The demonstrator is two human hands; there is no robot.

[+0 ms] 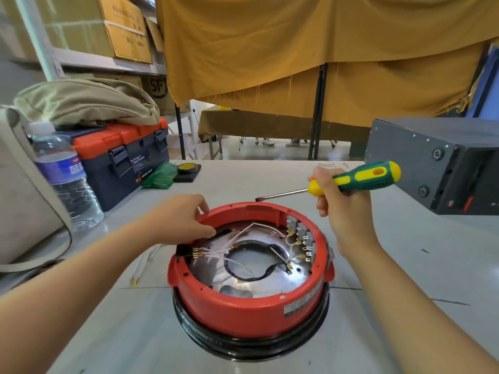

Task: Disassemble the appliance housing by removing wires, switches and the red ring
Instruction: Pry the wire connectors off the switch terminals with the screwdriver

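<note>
- Left hand (180, 218): fingers curled over the far-left rim of the red ring (243, 314), fingertips reaching inside.
- Right hand (340, 201): fingers wrapped round the green-and-yellow handle of the screwdriver (353, 181); flat tip above the ring's far rim.
- Red ring: seated on the black housing (251, 346) at table (405, 333) centre; white wires (229, 255) and switches (303, 233) inside.
- Toolbox (121, 155) and water bottle (63, 171): far left.

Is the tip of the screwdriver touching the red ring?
Cannot tell. In the head view the screwdriver tip sits just above the red ring's far rim; no clear gap or contact shows.
</note>
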